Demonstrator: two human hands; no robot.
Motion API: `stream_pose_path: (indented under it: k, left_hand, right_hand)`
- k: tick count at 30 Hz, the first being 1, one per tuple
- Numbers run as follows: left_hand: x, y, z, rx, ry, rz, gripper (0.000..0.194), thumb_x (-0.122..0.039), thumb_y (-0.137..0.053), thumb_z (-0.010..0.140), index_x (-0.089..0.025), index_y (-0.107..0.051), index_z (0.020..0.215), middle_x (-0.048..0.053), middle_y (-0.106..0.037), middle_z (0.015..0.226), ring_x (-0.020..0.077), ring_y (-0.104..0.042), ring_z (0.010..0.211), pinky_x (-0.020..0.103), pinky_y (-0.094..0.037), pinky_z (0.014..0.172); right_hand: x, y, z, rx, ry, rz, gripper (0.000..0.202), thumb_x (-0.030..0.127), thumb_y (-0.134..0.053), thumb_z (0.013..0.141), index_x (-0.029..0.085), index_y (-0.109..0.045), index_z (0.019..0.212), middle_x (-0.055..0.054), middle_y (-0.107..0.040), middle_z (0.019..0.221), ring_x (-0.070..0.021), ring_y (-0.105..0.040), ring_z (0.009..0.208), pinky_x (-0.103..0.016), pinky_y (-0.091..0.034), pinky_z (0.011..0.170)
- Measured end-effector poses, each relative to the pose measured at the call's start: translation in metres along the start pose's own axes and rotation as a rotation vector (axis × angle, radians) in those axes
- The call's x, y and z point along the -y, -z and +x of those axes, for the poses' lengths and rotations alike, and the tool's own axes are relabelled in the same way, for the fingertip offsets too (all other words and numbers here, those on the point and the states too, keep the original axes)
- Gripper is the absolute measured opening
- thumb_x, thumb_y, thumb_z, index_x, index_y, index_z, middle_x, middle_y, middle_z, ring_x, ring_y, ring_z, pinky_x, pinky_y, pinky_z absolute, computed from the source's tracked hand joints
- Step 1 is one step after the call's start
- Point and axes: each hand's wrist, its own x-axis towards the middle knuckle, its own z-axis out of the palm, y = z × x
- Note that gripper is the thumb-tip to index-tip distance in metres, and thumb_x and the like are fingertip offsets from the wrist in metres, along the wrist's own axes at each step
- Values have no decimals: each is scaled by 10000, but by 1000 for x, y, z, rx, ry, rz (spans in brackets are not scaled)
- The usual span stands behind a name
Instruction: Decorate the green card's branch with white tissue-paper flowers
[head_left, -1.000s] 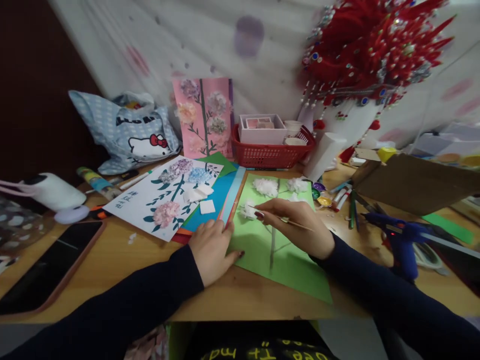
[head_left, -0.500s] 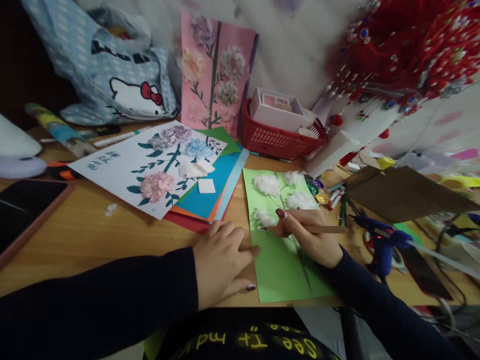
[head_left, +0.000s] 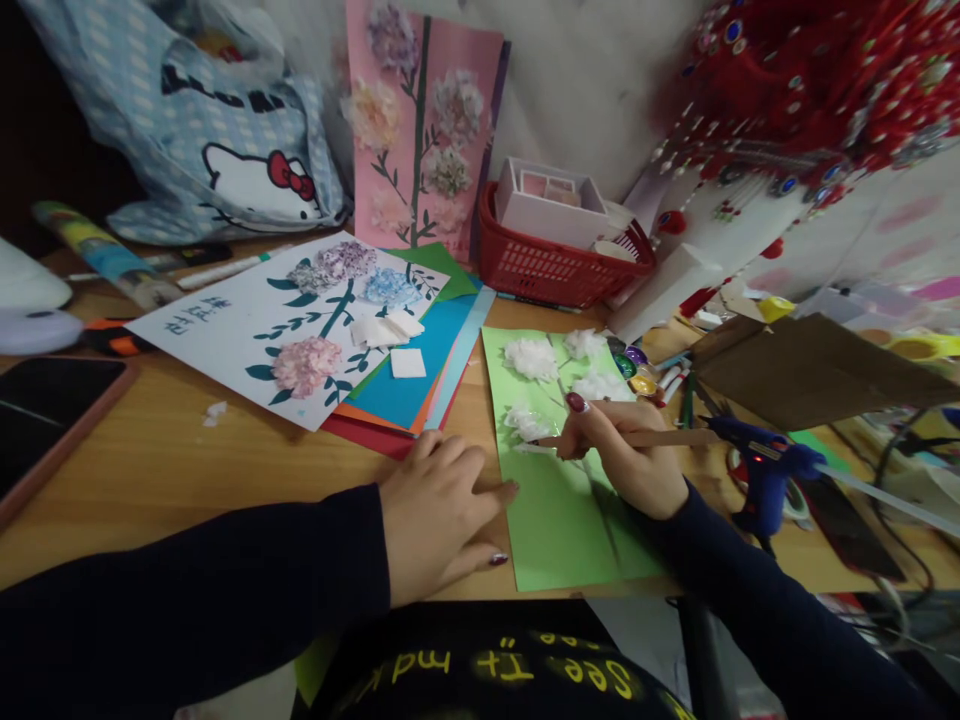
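My right hand (head_left: 637, 455) is closed around a slim brown wooden stick (head_left: 671, 437). Its dark tip is beside a white tissue-like flower (head_left: 525, 422) on a sheet of green paper (head_left: 551, 540). Whether the stick is a brush or something else I cannot make out. Several more white flowers (head_left: 531, 358) and a thin drawn stem are on the upper part of this sheet. My left hand (head_left: 442, 520) lies on the table, holding nothing, fingers loosely apart, with its fingertips by the green paper's left edge.
A white card (head_left: 202, 330) with colourful flowers overlaps coloured papers (head_left: 375, 395), with small white squares (head_left: 409, 363) on top. Right of my right hand are a blue glue gun (head_left: 765, 470) and brown cardboard (head_left: 810, 365). A red basket (head_left: 559, 265) and pink flower picture (head_left: 386, 200) stand behind; a phone (head_left: 56, 410) lies left.
The view has shifted slightly. My right hand still grips the stick, its tip now a little lower and right beside the lower-left white flower. My left hand stays almost in place.
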Motion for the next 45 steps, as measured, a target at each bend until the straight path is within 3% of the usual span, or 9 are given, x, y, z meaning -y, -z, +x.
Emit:
stream_pose_path:
  k: [5,11,16,19,23,26,31,34,45]
  left_hand:
    - [10,15,7,-20,-62,33,291,-442,-531,827,-283,-631,1049,50,-554,855,231,-478,848,398,-336,794]
    - [89,65,25,-335,202,109,124,-232,-569,815,-180,-675,849,24,-564,745,182,-520,728,330,-386,710]
    - [130,75,23,-107,26,82,159,-227,-592,797,-199,-675,931,33,-639,894,195,-568,874,329,-418,808]
    - [126,65,20,11,-6,205,227,-292,-586,805,-178,-662,986,84,-646,964,228,-573,905,357,-433,788]
    - [112,53,19,74,55,355,262,-142,-403,868,-147,-661,918,95,-655,876,211,-601,850,369,-450,778]
    - [111,56,17,-29,102,313,248,-164,-408,866,-154,-643,946,79,-671,899,194,-613,835,348,-470,770]
    - [124,76,9,-443,281,199,218,-190,-451,844,-186,-634,962,46,-690,922,171,-620,835,315,-471,803]
    - [136,81,8,-558,371,162,190,-209,-481,823,-185,-646,914,42,-685,903,166,-619,831,298,-473,803]
    - [152,63,10,-122,523,337,215,-291,-530,756,-229,-705,865,43,-705,969,255,-606,956,374,-416,866]
  right_hand:
    - [1,-4,3,19,35,-6,502,371,-433,895,151,-607,479,-17,-580,460,-91,-526,437,-210,-409,461]
    - [-3,-1,-1,-48,83,18,491,369,-459,878,162,-578,450,-11,-555,430,-94,-502,407,-216,-378,436]
    - [-7,-2,-5,-136,135,52,483,366,-436,889,177,-578,468,-11,-541,435,-106,-502,423,-235,-374,446]
    - [-13,-2,-5,-178,198,52,448,348,-423,896,181,-588,514,-15,-550,474,-113,-505,452,-243,-374,459]
    - [-20,0,-2,-193,237,51,329,329,-427,890,180,-598,652,-26,-566,586,-134,-527,545,-255,-394,513]
    - [-21,0,-2,-195,265,39,288,318,-429,883,182,-580,679,-33,-568,626,-144,-528,579,-265,-396,535]
    - [-24,-2,-4,-181,338,9,238,277,-431,878,184,-572,710,-31,-575,654,-149,-534,608,-272,-390,563]
    - [-27,-3,-4,-172,376,-1,216,253,-430,875,188,-575,729,-33,-584,681,-152,-544,633,-275,-397,584]
    - [-26,-5,-4,-209,402,5,224,270,-417,879,201,-570,730,-46,-585,679,-164,-541,641,-290,-406,577]
